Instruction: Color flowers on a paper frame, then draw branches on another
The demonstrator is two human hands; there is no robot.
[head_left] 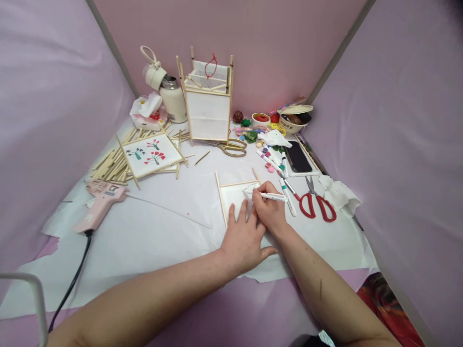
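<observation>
A person bends to fine work at a white-covered surface [155,246], the right hand [270,208] closed around a white pen [272,196] whose tip meets a stick-framed white panel [235,193], beside a thin dark line near the panel's upper edge. The left hand [243,237] lies palm down across the panel's lower part, fingers spread and gripping nothing. The panel lies near the front middle of the surface, two of its sticks jutting past the upper crosspiece. Behind it stands a box-shaped stick frame [208,115] with white sides and a red cord loop [211,67] at its top; gold-handled scissors [234,148] lie at its base. To the left, a second framed panel [144,166] painted with three flower clusters rests on a heap of thin sticks [104,166], with a pink glue gun [103,202] in front and a cream bottle [174,101], its mouth uncovered, farther back. To the right lie a green-banded marker [288,198], a dark-screened phone [299,156] and red-handled scissors [318,206], their blades slightly parted, near a crumpled white tissue [343,196]. A lidded bowl [291,126], its lid ajar, sits in the back right corner.
</observation>
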